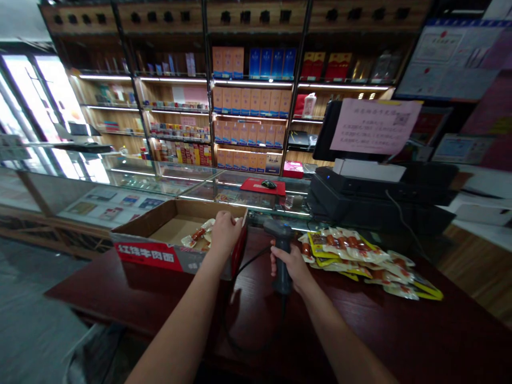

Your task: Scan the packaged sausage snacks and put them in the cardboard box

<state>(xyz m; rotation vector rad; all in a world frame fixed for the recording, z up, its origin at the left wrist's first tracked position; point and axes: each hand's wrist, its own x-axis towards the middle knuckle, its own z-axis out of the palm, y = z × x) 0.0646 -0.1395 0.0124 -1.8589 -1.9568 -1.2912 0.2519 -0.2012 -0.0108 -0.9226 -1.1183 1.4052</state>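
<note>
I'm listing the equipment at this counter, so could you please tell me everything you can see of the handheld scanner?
The handheld scanner is dark grey to black, apparently plastic, with a wide head above a narrower handle. It is roughly upright, between the cardboard box and the pile of packets. The right hand grips its handle. A dark cable leaves its base. Its far side is hidden.

Stocked shelves (256,83), a glass display counter (176,184) and a scanner (280,230) mark a shop.
</note>
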